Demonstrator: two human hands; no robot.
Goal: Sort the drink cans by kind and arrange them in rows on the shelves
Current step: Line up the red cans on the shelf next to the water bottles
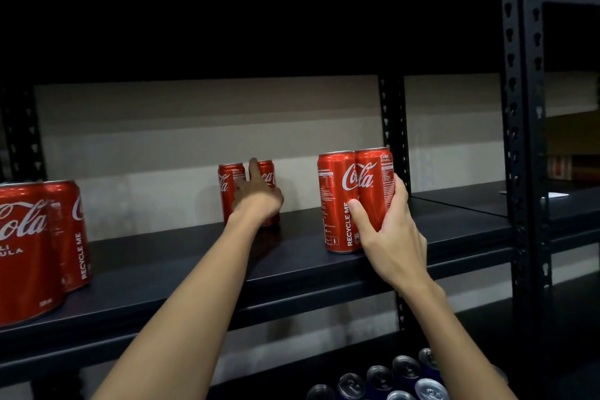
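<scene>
Six red cola cans on the black shelf [168,266], in three pairs. My right hand [388,237] grips the right pair [355,200] near the front edge: thumb across the front of the two cans, fingers wrapped round the right side. Both cans upright, touching each other, bases on the shelf or just at it, can't tell which.

My left hand [259,196] reaches far back to the middle pair [246,191], which stands upright near the back wall. Index finger points up between the two cans, and the hand covers their lower fronts. Whether the remaining fingers curl round a can is hidden behind the hand, so I can't tell how it grips.

Left pair [42,243] sits at the near left edge of the shelf, upright, touching, cut off by the frame.

Right of my right hand stands a perforated black upright [394,127], with a thicker post [522,107] nearer me. Lower right, below the shelf, a cluster of cans [389,378] seen from above, silver tops, some with blue sides.
</scene>
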